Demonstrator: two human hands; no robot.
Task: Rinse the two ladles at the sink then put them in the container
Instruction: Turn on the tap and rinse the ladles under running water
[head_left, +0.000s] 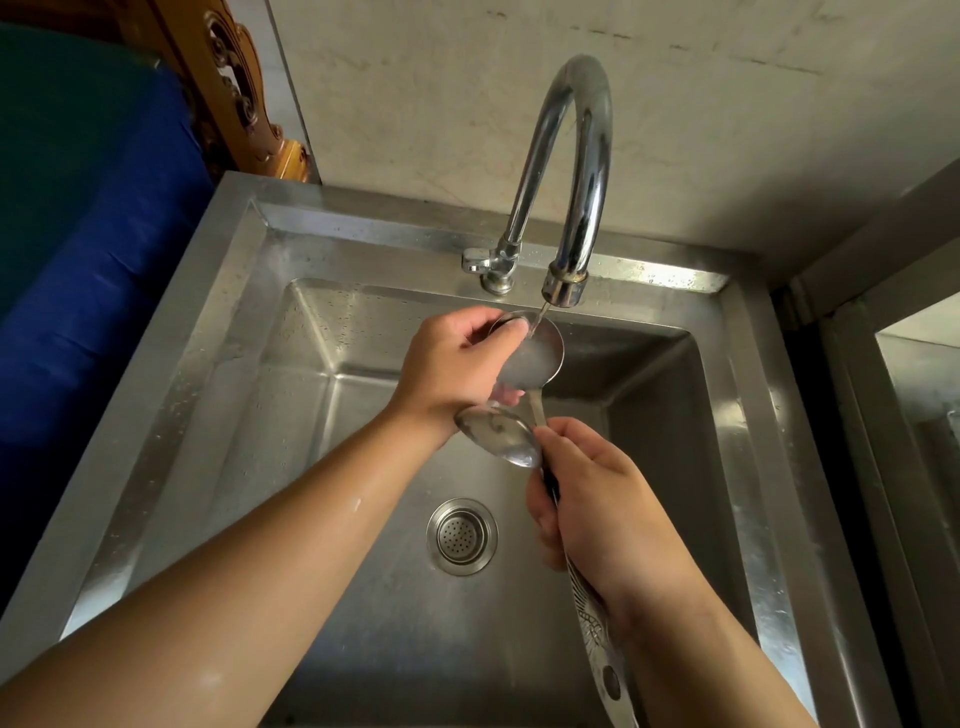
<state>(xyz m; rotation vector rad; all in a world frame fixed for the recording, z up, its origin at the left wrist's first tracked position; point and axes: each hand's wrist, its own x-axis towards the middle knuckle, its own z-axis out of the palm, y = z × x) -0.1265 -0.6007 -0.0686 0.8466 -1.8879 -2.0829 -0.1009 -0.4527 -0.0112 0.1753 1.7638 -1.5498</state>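
Note:
Two steel ladles are held over the steel sink (223, 332). The upper ladle (537, 353) has its bowl right under the tap's spout (563, 288), and a thin stream of water falls into it. My left hand (457, 364) grips that bowl by its rim, thumb on top. The lower ladle (501, 434) has its bowl just below my left wrist. My right hand (597, 499) is closed around both handles; one engraved handle (597, 634) runs down past my wrist to the bottom edge.
A round drain strainer (462, 536) sits in the basin floor under my arms. The curved chrome tap (576, 156) rises at the back, its lever (475, 258) on the left. Blue and green cloth (88, 234) lies left of the sink. A metal frame (883, 415) stands right.

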